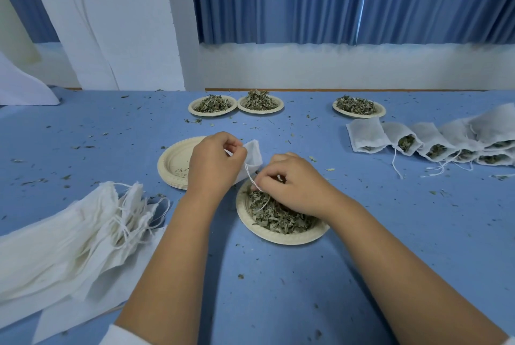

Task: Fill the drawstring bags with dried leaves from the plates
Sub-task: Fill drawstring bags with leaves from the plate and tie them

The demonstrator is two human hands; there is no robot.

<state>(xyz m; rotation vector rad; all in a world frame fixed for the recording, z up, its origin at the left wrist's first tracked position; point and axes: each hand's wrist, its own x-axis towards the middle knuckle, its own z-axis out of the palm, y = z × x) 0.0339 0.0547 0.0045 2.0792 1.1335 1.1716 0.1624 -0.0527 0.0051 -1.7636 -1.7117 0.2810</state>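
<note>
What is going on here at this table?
A person is filling small bags with dried leaves. The left hand holds a white bag just above the near plate, and the right hand curls its fingers into the leaves on it. Filled bags lie in a row on the right; empty bags are piled on the left.

four plates with dried leaves (284, 238): three at the far edge of the tabletop, one near. one stack of empty plates (170, 160), number unclear. one single bag (253, 152). at least five filled bags (367, 135) in a row. one heap of empty bags (69, 233), too overlapped to count.
</note>
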